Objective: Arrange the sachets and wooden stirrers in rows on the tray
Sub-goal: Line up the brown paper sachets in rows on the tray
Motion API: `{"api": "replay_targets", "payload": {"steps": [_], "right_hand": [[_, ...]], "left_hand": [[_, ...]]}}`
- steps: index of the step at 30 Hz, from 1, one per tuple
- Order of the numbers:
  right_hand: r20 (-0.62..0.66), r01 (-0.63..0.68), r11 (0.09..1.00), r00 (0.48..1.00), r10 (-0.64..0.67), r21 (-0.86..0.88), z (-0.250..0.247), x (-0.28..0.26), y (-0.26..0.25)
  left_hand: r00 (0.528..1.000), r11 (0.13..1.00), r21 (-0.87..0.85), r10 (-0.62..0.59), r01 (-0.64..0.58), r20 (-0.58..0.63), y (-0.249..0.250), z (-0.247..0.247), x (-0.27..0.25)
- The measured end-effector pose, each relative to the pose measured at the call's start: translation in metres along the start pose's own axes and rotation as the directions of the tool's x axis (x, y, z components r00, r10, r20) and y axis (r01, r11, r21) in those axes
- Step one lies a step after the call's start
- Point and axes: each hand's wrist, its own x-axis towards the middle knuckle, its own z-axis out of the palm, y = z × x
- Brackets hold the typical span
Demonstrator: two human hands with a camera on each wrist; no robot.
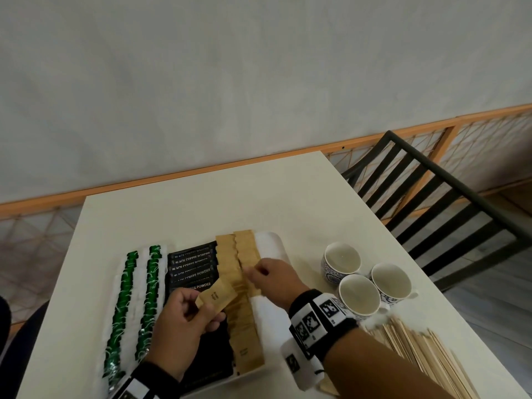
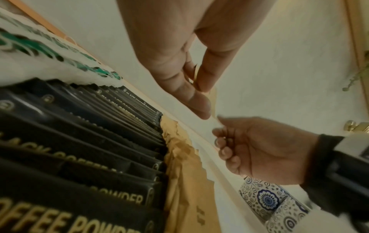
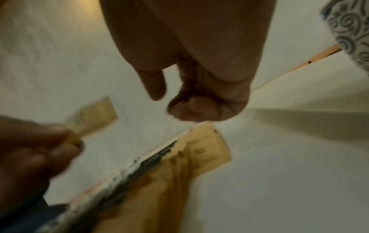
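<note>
A white tray (image 1: pixel 270 240) holds rows of green-and-white sachets (image 1: pixel 123 298), black coffee sachets (image 1: pixel 191 267) and brown sachets (image 1: pixel 244 326). My left hand (image 1: pixel 207 312) hovers over the black row and grips a small bunch of brown sachets (image 1: pixel 216 298), also seen blurred in the right wrist view (image 3: pixel 93 116). My right hand (image 1: pixel 256 273) is over the far part of the brown rows, fingers curled, thumb and forefinger pinching what looks like a single brown sachet seen edge-on (image 2: pixel 215 122). Wooden stirrers (image 1: pixel 426 358) lie piled on the table at the right, off the tray.
Three patterned cups (image 1: pixel 357 295) stand right of the tray, just beyond the stirrers. A dark slatted chair (image 1: pixel 431 197) is at the table's far right corner. A bare strip of tray shows right of the brown rows.
</note>
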Motion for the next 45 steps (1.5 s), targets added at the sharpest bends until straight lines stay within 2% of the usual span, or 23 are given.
{"api": "replay_targets", "payload": {"steps": [2, 3, 7, 9, 11, 12, 14, 16, 18, 20, 23, 38, 45], "right_hand": [[0.231, 0.009, 0.981, 0.971, -0.055, 0.195, 0.002, -0.015, -0.007], [0.298, -0.002, 0.963, 0.951, -0.081, 0.269, 0.004, -0.022, -0.006], [0.282, -0.096, 0.839, 0.957, -0.070, 0.536, 0.009, -0.033, 0.000], [0.271, -0.118, 0.801, 0.961, -0.056, 0.587, 0.008, -0.034, 0.006], [0.242, -0.100, 0.852, 0.970, -0.032, 0.514, 0.007, -0.029, 0.011], [0.213, -0.089, 0.904, 0.977, -0.002, 0.418, 0.005, -0.024, 0.014], [0.112, -0.062, 0.997, 0.992, 0.055, 0.056, 0.000, -0.014, 0.017], [0.042, -0.023, 0.944, 0.998, 0.039, -0.330, -0.008, -0.005, 0.018], [0.044, 0.003, 0.860, 0.999, 0.022, -0.511, -0.010, 0.002, 0.020], [0.080, 0.022, 0.791, 0.996, 0.034, -0.612, -0.007, 0.008, 0.020], [0.088, 0.029, 0.758, 0.995, 0.037, -0.652, -0.004, 0.018, 0.015], [0.044, 0.053, 0.851, 0.998, -0.035, -0.522, 0.001, 0.028, 0.018], [0.045, 0.060, 0.843, 0.998, -0.042, -0.535, 0.006, 0.028, 0.023]], "left_hand": [[0.999, 0.999, -0.021, -0.035, 0.035, 0.007, -0.001, 0.003, -0.001], [0.998, 0.998, -0.031, -0.053, 0.053, 0.017, 0.000, 0.006, -0.002], [0.991, 0.997, 0.013, -0.077, 0.076, 0.108, 0.002, 0.020, -0.012], [0.987, 0.995, 0.078, -0.071, 0.060, 0.141, 0.002, 0.023, -0.015], [0.987, 0.990, 0.129, -0.067, 0.048, 0.148, 0.002, 0.022, -0.016], [0.987, 0.988, 0.146, -0.073, 0.052, 0.144, 0.002, 0.020, -0.016], [0.988, 0.983, 0.169, -0.095, 0.073, 0.126, 0.002, 0.014, -0.015], [0.988, 0.979, 0.179, -0.113, 0.093, 0.105, 0.002, 0.010, -0.014], [0.988, 0.977, 0.181, -0.130, 0.112, 0.089, 0.003, 0.006, -0.014], [0.988, 0.974, 0.195, -0.135, 0.117, 0.080, 0.003, 0.004, -0.014], [0.987, 0.969, 0.217, -0.141, 0.121, 0.078, 0.001, 0.001, -0.015], [0.988, 0.976, 0.171, -0.145, 0.135, 0.050, -0.004, -0.002, -0.016], [0.987, 0.974, 0.179, -0.150, 0.139, 0.052, -0.006, -0.002, -0.017]]}}
